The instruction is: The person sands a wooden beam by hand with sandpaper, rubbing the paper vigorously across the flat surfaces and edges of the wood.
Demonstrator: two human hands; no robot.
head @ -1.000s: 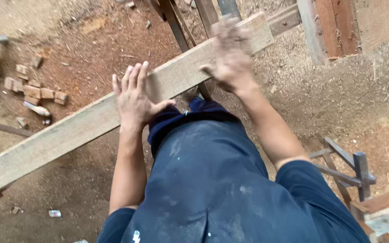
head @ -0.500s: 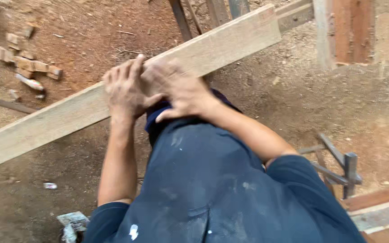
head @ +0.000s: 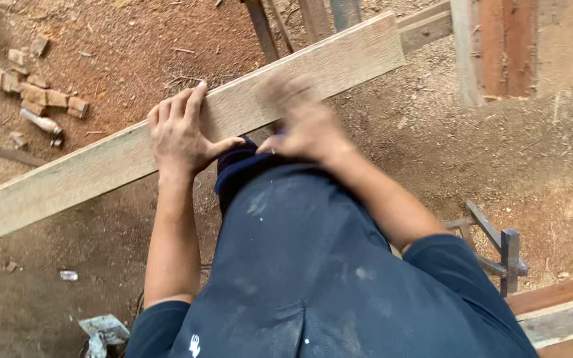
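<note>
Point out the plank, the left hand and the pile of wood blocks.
plank (head: 101,166): head view, bare top face left of the hand.
left hand (head: 179,132): head view, back of the hand.
pile of wood blocks (head: 38,96): head view, middle block.

The bare left hand (head: 180,136) lies palm down, fingers pressed together and pointing to the far side, thumb spread out to the right. Its wrist is straight, and the bare left forearm runs back toward the near edge to a dark blue short sleeve (head: 157,328). The bare right hand (head: 300,122) is blurred, so its fingers cannot be told apart; it sits just right of the left thumb. The right forearm slants from it to the near right, elbow bent, into another dark blue sleeve.
</note>
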